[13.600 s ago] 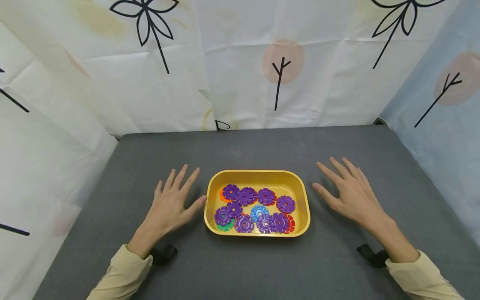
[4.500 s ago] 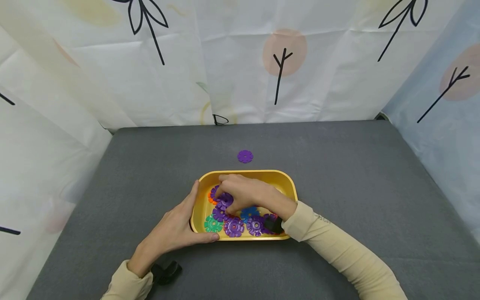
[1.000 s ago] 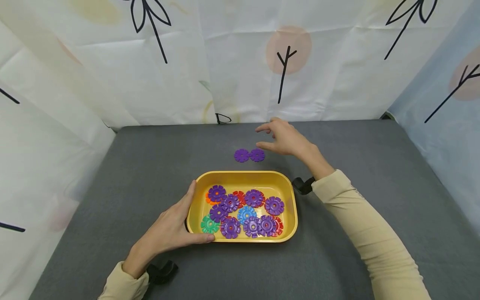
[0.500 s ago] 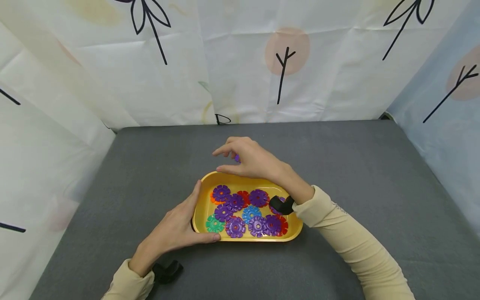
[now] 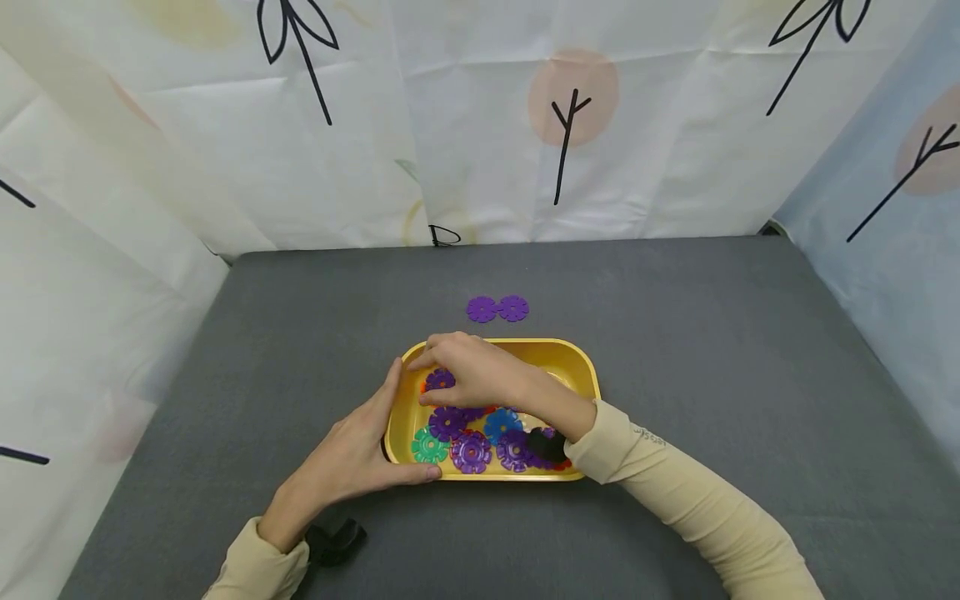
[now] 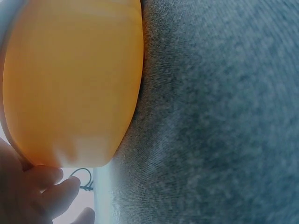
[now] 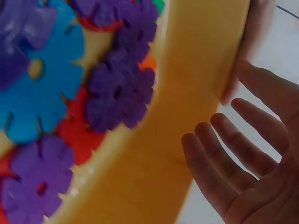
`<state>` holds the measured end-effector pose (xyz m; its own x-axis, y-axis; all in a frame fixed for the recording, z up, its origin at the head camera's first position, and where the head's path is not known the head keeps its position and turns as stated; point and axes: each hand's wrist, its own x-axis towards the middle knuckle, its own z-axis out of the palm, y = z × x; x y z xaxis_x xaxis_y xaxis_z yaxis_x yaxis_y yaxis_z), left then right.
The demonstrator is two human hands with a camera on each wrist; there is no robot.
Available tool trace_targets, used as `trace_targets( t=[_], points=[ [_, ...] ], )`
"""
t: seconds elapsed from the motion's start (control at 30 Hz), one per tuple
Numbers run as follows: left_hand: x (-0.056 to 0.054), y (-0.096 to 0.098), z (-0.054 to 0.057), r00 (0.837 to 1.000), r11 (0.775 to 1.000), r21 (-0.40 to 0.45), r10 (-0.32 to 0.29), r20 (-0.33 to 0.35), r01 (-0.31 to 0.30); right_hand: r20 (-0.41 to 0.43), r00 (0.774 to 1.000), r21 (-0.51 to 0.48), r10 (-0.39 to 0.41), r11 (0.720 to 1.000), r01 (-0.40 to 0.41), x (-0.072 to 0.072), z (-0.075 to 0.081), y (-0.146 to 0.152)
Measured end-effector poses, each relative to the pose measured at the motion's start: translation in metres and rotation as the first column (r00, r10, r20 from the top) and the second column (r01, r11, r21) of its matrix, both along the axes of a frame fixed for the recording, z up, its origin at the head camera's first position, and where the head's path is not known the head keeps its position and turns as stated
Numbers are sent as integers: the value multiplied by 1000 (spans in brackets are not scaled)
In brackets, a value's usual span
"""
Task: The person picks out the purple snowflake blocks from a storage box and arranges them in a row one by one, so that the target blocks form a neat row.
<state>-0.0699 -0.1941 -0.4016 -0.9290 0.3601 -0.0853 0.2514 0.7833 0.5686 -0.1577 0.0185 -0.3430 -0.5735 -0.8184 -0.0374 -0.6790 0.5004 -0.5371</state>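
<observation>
A yellow plastic tray (image 5: 555, 357) holds several notched flower-shaped discs, mostly purple. My left hand (image 5: 337, 450) grips its left end, thumb along the front rim and fingers around the far side; the left wrist view shows the tray's outer wall (image 6: 74, 84) beside the fingertips. Over the tray's back left part is my right hand (image 5: 480, 367), fingers apart and holding nothing, close to a purple disc (image 5: 440, 380). A green disc (image 5: 429, 446) and a blue disc (image 5: 501, 425) lie among the purple ones. The right forearm hides some discs.
Behind the tray, two purple discs (image 5: 498, 309) lie side by side on the grey tabletop (image 5: 675, 333). White printed cloth (image 5: 480, 125) hangs along the table's back and left edges, with bluish cloth (image 5: 885, 275) at the right.
Earlier the right hand laid a second purple disc beside the first behind the tray. Since then it has come back forward and left over the tray. The left hand keeps its hold.
</observation>
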Motion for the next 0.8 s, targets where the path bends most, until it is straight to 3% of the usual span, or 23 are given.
trace_targets(
  t=[0.63,0.8],
  points=[
    [1,-1,1,1000,1000,9,-8,10,8,-25,1000,173,-6,985,10,1,-26,-3],
    [1,0,1,1000,1000,4,-7,12,7,25,999,174,-23,985,18,2,-27,-3]
  ],
)
